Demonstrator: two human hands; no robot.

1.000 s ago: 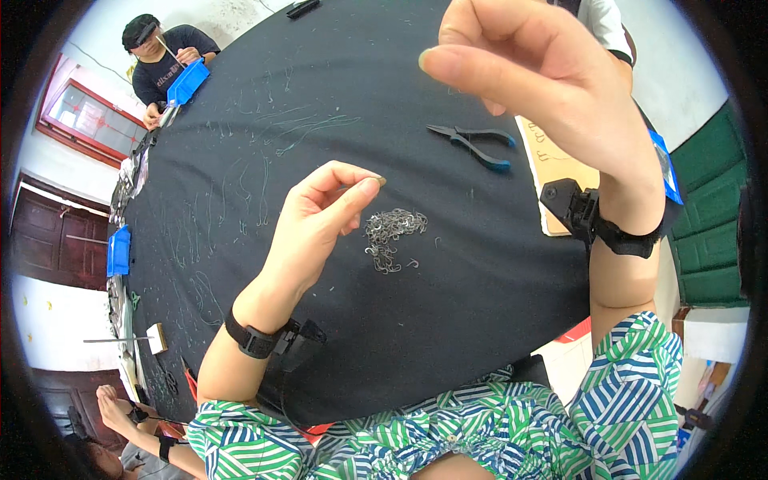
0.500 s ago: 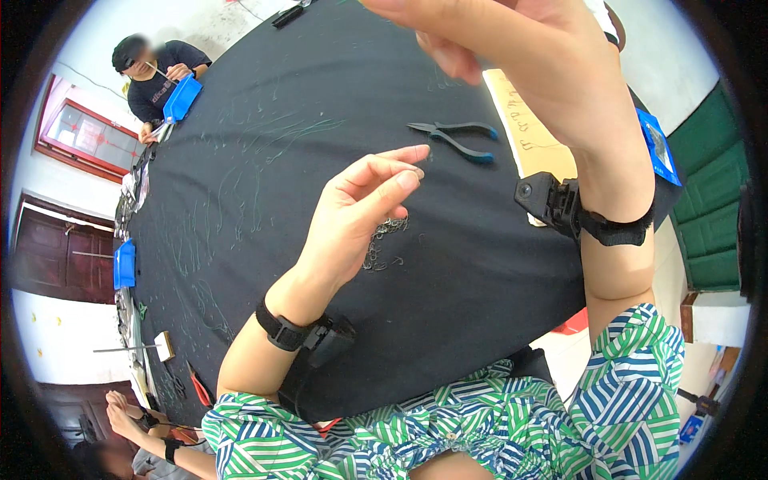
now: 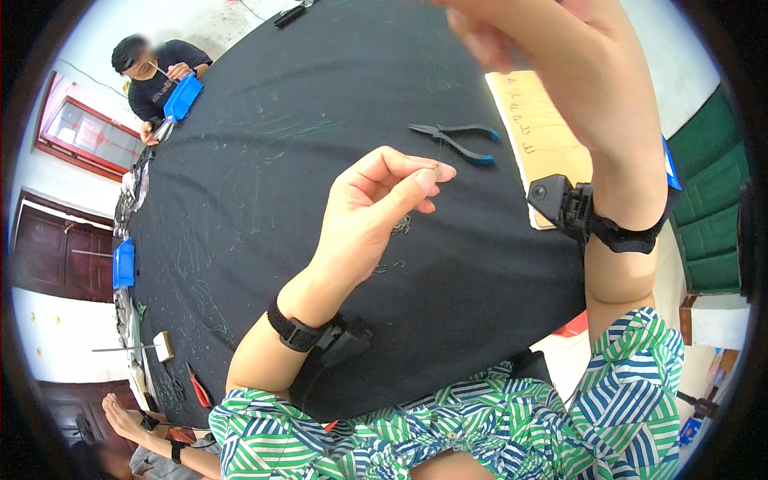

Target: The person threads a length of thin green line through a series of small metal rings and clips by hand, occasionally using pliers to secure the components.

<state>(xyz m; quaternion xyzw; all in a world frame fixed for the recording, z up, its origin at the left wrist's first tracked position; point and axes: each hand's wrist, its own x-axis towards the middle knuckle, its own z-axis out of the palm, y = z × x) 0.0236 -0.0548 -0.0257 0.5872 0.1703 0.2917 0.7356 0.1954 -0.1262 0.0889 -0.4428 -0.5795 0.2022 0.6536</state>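
My left hand [image 3: 376,208] is over the middle of the black cloth, thumb and index fingertip pressed together on a tiny greyish thing too small to name. A faint thin strand seems to rise from that pinch. Under and beside this hand lies a small heap of wire hooks [image 3: 402,226], partly covered by it. My right hand [image 3: 576,80] is raised close to the camera at the upper right. Its fingers are curled, and their tips run past the top edge, so whatever they hold is hidden. Pliers with blue-tipped handles [image 3: 458,138] lie between the two hands.
Beneath my right hand is a tan card [image 3: 552,144] with a row of hook shapes. Thin green strands [image 3: 296,128] are strewn over the black cloth [image 3: 480,280]. Red-handled pliers [image 3: 198,388] lie at the left edge. Two other people sit there, one by a blue tray [image 3: 183,97].
My left hand has moved slightly right and up, its fingertips now pinched closer together. My right hand has shifted to the right, showing more of the card.
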